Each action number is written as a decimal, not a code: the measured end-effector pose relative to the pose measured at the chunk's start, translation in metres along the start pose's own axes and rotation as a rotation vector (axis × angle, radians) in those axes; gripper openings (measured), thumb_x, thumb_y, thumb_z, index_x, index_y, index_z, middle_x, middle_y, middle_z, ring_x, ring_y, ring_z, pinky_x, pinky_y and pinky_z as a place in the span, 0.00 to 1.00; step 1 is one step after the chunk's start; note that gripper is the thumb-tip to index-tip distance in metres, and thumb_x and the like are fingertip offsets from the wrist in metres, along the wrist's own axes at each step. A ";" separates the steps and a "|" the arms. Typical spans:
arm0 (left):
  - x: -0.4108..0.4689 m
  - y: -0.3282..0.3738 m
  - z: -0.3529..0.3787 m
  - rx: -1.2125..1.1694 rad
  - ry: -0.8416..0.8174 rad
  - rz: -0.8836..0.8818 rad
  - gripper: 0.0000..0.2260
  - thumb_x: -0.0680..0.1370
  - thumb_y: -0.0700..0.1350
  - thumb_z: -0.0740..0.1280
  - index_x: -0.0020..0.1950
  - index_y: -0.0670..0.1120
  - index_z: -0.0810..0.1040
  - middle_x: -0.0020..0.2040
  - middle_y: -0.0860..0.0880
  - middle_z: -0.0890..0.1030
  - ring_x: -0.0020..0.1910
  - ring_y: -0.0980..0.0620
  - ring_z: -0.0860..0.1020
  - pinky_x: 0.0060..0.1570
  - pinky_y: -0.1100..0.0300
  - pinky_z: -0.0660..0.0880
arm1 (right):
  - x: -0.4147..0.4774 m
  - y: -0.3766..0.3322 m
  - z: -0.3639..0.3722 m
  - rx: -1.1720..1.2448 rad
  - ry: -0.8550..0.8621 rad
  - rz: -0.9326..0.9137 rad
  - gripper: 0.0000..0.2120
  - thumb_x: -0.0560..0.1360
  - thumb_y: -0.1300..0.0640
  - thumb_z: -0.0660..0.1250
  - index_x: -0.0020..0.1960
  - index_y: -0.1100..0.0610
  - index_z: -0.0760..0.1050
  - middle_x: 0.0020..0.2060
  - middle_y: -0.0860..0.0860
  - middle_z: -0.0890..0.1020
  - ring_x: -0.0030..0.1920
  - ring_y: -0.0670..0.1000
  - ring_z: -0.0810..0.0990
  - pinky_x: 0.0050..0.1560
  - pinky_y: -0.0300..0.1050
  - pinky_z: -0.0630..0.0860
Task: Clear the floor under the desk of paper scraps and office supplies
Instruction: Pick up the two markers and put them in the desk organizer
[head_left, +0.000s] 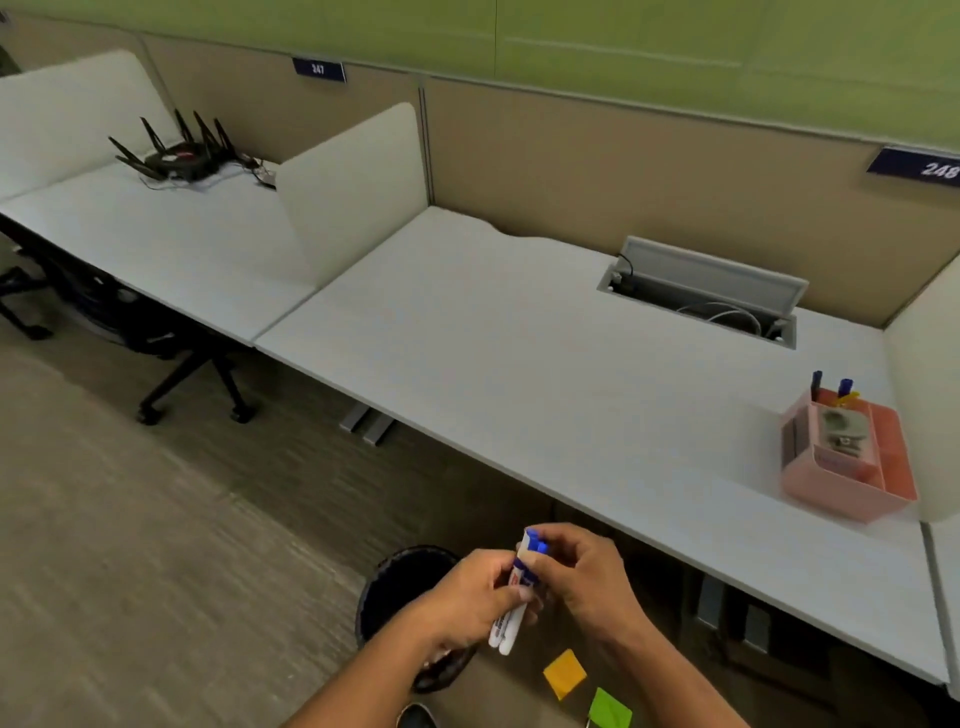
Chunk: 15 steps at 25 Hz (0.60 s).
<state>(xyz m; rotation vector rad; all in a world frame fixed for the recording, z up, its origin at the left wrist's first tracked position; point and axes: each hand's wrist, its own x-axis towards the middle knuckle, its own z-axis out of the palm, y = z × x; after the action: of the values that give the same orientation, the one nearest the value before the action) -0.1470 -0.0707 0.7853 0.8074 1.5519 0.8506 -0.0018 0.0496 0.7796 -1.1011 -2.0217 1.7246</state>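
Two white markers (511, 610) with blue caps, held together as bundle, tilted, caps up. Left hand (467, 597) wraps lower barrels; right hand (582, 577) pinches cap end. Orange paper square (564, 673) flat on floor, just below right hand. Green paper square (610, 709) beside it, lower, toward right wrist.

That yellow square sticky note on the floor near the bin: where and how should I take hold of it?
The yellow square sticky note lies flat on the floor, apart from the green one. Probably come straight down from above and pinch a free corner; lying flat, it offers no side to grip.
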 end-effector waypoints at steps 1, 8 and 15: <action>0.005 0.001 -0.017 0.016 -0.008 -0.001 0.07 0.83 0.45 0.66 0.55 0.52 0.83 0.50 0.49 0.89 0.51 0.53 0.87 0.53 0.56 0.82 | 0.012 -0.008 0.009 0.000 0.015 0.006 0.10 0.75 0.55 0.76 0.53 0.42 0.84 0.47 0.43 0.88 0.47 0.45 0.87 0.46 0.41 0.84; 0.065 0.022 -0.079 0.074 -0.070 0.031 0.07 0.84 0.46 0.66 0.58 0.49 0.83 0.50 0.48 0.89 0.50 0.52 0.88 0.49 0.57 0.81 | 0.075 -0.039 0.019 0.030 0.123 0.026 0.15 0.75 0.57 0.76 0.59 0.42 0.83 0.51 0.40 0.87 0.54 0.41 0.85 0.56 0.45 0.84; 0.132 0.078 -0.051 0.177 -0.114 0.083 0.08 0.81 0.51 0.69 0.58 0.53 0.83 0.50 0.54 0.89 0.51 0.58 0.86 0.56 0.57 0.78 | 0.102 -0.038 -0.052 0.101 0.295 0.015 0.15 0.75 0.56 0.77 0.56 0.39 0.83 0.54 0.41 0.87 0.55 0.43 0.86 0.60 0.47 0.83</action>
<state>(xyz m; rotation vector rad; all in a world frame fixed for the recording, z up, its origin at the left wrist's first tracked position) -0.2109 0.0775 0.7928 1.0366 1.5153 0.7201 -0.0520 0.1568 0.8013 -1.2560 -1.7336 1.5473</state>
